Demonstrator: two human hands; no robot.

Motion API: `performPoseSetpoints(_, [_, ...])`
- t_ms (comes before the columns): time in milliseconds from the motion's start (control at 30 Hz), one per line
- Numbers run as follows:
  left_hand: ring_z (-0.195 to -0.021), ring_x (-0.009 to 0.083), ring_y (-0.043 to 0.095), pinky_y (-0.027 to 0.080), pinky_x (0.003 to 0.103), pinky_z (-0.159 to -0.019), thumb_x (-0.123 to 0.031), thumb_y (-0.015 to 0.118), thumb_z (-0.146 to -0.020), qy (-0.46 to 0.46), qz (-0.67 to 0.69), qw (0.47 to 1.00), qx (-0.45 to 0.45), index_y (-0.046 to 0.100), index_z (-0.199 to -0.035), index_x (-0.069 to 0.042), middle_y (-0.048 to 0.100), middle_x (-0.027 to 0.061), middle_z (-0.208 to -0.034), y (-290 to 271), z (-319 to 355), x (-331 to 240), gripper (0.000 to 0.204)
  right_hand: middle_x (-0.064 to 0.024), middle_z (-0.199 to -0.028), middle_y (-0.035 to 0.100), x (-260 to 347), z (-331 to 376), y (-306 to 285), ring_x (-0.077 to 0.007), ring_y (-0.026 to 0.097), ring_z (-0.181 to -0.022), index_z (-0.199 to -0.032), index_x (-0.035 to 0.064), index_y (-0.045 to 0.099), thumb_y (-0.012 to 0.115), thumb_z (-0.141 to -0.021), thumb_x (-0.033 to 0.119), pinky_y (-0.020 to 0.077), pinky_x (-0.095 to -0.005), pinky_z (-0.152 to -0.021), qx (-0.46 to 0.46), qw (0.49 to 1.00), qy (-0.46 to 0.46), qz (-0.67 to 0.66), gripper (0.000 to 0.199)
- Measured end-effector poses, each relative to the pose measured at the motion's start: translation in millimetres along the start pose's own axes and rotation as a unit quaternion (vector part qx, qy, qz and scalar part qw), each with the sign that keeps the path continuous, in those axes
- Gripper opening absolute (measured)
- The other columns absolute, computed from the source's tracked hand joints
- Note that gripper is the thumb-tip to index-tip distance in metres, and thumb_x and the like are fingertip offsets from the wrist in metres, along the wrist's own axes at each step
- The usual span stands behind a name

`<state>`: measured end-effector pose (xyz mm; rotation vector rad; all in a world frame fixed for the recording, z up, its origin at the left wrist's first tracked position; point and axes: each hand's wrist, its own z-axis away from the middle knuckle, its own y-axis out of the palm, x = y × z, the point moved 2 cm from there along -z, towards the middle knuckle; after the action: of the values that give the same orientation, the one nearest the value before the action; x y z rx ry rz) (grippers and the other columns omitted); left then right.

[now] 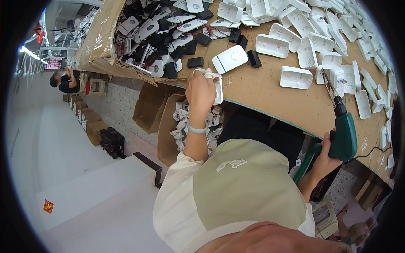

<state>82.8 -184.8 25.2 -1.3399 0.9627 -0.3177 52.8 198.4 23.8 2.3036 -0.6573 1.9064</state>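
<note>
Left hand [200,89] grasping white casing [218,93] at near edge of table [263,95]: narrow, round-cornered, raised rim, partly covered by fingers (reddish detail inside, too small to identify). Right hand [326,157] wrapped around handle of dark-green power screwdriver [344,137], bit pointing toward white housings [296,77].

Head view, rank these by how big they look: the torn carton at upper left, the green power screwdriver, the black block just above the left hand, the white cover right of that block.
1. Torn carton
2. Green power screwdriver
3. White cover
4. Black block
</note>
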Motion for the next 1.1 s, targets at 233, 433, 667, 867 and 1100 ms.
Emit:
performPoseSetpoints(233, [-0.098, 0.0437, 0.063, 0.05, 0.049, -0.09, -0.015, 0.063, -0.082, 0.012, -0.075, 0.997, 0.016, 0.066, -0.097, 0.008, 0.067, 0.0267, -0.097, 4.5, -6.8, -9.4, 0.028, -0.0082, -0.105, 0.072, -0.3, -1.1, 1.4, -0.0101, 0.065, -0.079, -0.118, -0.0031, 0.067, 0.072, -0.089, 0.001, 0.0498, -0.0224, -0.062, 0.01, 1.0, -0.025, 0.013, 0.03])
performPoseSetpoints(433, [-0.089, 0.0356, 0.064, 0.05, 0.046, -0.087, -0.002, 0.06, -0.078, 0.047, 0.125, 0.991, 0.007, 0.062, -0.106, 0.004, 0.068, 0.0179, -0.095, 5.1, -2.1, 6.8, 0.029, -0.0076, -0.105, 0.072, -0.8, 0.1, 0.8, -0.0093, 0.065, -0.08, -0.118, -0.0028, 0.068, 0.072, -0.09, 0.002, 0.0498, -0.0211, -0.064, -0.004, 1.0, -0.002, -0.009, 0.029])
performPoseSetpoints(667, [-0.102, 0.0374, 0.056, 0.045, 0.047, -0.092, -0.002, 0.064, -0.08, 0.145, 0.111, 0.983, 0.001, 0.056, -0.113, 0.006, 0.066, 0.0192, -0.1, 1.2, 9.6, 11.4, 0.035, -0.0087, -0.107, 0.072, -1.2, -1.7, 3.5, -0.0106, 0.067, -0.083, -0.119, -0.0025, 0.067, 0.073, -0.089, 0.002, 0.0509, -0.0216, -0.064, 0.004, 1.0, 0.005, -0.004, 0.031])
performPoseSetpoints(867, [-0.105, 0.039, 0.056, 0.042, 0.05, -0.095, -0.006, 0.068, -0.08, 0.143, -0.07, 0.985, -0.07, 0.059, -0.111, 0.004, 0.067, 0.0208, -0.103, 2.0, 11.0, 2.2, 0.034, -0.0077, -0.107, 0.072, -0.6, 1.1, 5.2, -0.0091, 0.065, -0.08, -0.119, -0.0019, 0.067, 0.073, -0.089, 0.002, 0.0499, -0.0211, -0.064, 0.008, 1.0, -0.001, -0.002, 0.031])
performPoseSetpoints(1100, [-0.103, 0.0377, 0.058, 0.044, 0.049, -0.093, -0.004, 0.064, -0.083, 0.127, -0.086, 0.988, -0.008, 0.06, -0.112, 0.003, 0.066, 0.0201, -0.104, 0.4, 1.8, 7.9, 0.029, -0.0069, -0.104, 0.072, -3.8, 0.3, 1.8, -0.0073, 0.061, -0.074, -0.117, -0.002, 0.069, 0.073, -0.089, 0.001, 0.0482, -0.0214, -0.063, 0.0, 1.0, -0.016, 0.026, 0.029])
